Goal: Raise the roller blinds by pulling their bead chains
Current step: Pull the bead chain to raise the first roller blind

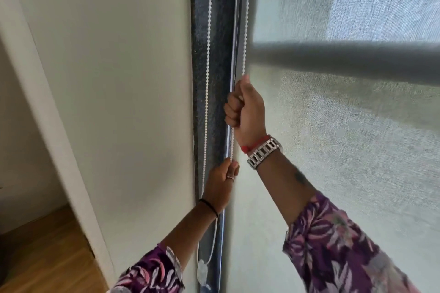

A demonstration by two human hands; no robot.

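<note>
Both hands fisted on bead chain (246, 31): right hand (246, 112) above left hand (220, 185), beside blind edge (252, 59).

Bare wooden floor (47, 252) below the white wall (133, 102).

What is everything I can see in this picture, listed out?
Bead chain: two white strands, hanging along the window's left edge; the right strand is gripped by both hands.
Roller blind: one, pale grey-green mesh, covering the window at right.
Window frame: one, dark speckled strip, behind the chain.
Wall: cream, left of the frame.
Floor: brown wood, bottom left.
Chain weight: one, clear, at the bottom.
Wristwatch: one, silver, right wrist.
Sleeves: two, purple floral.
Right hand: upper, fist shut on chain.
Left hand: lower, fingers pinching chain.
</note>
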